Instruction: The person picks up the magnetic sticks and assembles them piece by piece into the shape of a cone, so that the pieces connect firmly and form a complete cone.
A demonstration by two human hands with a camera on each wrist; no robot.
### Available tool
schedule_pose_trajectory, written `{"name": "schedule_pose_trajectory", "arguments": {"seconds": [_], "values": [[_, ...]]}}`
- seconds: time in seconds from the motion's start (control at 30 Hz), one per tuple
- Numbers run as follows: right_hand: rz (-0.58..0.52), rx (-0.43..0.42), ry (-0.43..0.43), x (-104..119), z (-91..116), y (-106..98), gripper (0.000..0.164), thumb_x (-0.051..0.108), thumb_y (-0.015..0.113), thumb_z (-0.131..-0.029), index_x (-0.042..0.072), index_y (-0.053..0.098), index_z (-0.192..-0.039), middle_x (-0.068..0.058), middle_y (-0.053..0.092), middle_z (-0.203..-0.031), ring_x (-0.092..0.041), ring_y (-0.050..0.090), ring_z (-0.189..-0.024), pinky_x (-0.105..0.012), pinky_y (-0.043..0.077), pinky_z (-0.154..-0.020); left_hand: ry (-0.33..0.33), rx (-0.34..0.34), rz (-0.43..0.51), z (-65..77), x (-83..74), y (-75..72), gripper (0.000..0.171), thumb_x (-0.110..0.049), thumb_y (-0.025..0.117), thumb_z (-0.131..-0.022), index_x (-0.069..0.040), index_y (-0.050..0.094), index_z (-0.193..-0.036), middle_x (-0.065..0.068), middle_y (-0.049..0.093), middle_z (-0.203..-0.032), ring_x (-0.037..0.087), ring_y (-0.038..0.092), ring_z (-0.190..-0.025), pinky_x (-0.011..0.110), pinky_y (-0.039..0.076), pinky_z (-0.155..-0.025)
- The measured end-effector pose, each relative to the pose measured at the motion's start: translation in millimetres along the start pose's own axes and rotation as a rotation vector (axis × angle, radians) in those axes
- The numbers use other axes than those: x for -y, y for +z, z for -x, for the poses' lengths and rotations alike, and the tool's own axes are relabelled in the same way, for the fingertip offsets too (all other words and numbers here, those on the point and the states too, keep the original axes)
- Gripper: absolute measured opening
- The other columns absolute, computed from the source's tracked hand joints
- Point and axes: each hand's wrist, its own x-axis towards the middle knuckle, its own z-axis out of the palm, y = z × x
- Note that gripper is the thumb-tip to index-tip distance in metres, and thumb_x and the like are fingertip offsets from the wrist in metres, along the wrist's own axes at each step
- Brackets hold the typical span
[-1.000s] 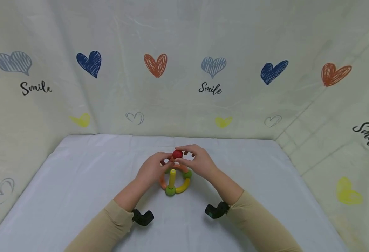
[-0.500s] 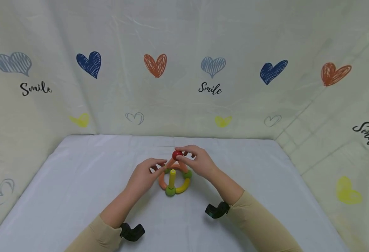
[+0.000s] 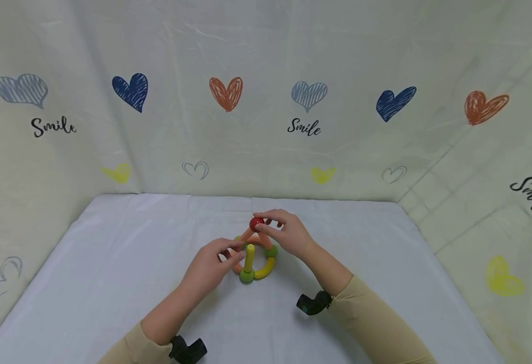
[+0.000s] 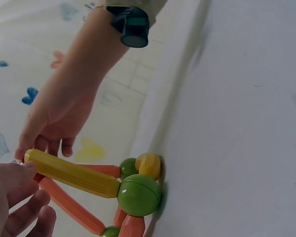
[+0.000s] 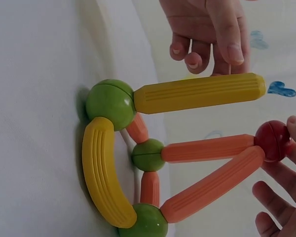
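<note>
A toy frame of grooved rods and balls rests on the white cloth; its base ring joins green balls with curved yellow and orange pieces. Two straight orange rods slope up from the ring to a red ball at the top. My right hand pinches that ball between thumb and fingers. From the front green ball a straight yellow rod rises, its upper end apart from the red ball. My left hand is beside this rod, fingers loosely bent; whether they touch it is unclear.
A white cloth covers the table. Behind it and at the sides hangs a pale sheet printed with hearts and "Smile". A black wrist camera sits at the left sleeve and another black camera at the right.
My left hand has come away from the red ball, moving down and toward me to beside the yellow rod. The right hand keeps its hold on the ball.
</note>
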Motion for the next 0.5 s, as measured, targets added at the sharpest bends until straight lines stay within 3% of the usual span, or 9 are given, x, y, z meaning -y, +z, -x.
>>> {"name": "schedule_pose_trajectory", "arguments": {"seconds": [0.2,0.5], "values": [[-0.004,-0.015,0.004,0,2,0,0.033,0.035,0.069,-0.093,0.026,0.071,-0.125,0.010,0.068,-0.115,-0.015,0.055,-0.098,-0.037,0.046,-0.081,-0.013,0.042,0.013,-1.6,1.9,7.0,0.028,-0.034,0.074,-0.090,-0.025,0.073,-0.117,-0.010,0.064,-0.100,0.014,0.056,-0.086,0.031,0.050,-0.067],[-0.032,-0.006,-0.005,1,6,6,0.032,0.036,0.068,-0.094,0.027,0.072,-0.124,0.014,0.068,-0.115,-0.011,0.055,-0.102,-0.038,0.045,-0.082,-0.005,0.092,-0.045,-10.5,8.9,17.7,0.023,-0.031,0.075,-0.089,-0.019,0.073,-0.108,-0.008,0.063,-0.091,0.015,0.055,-0.081,0.031,0.049,-0.065]]}}
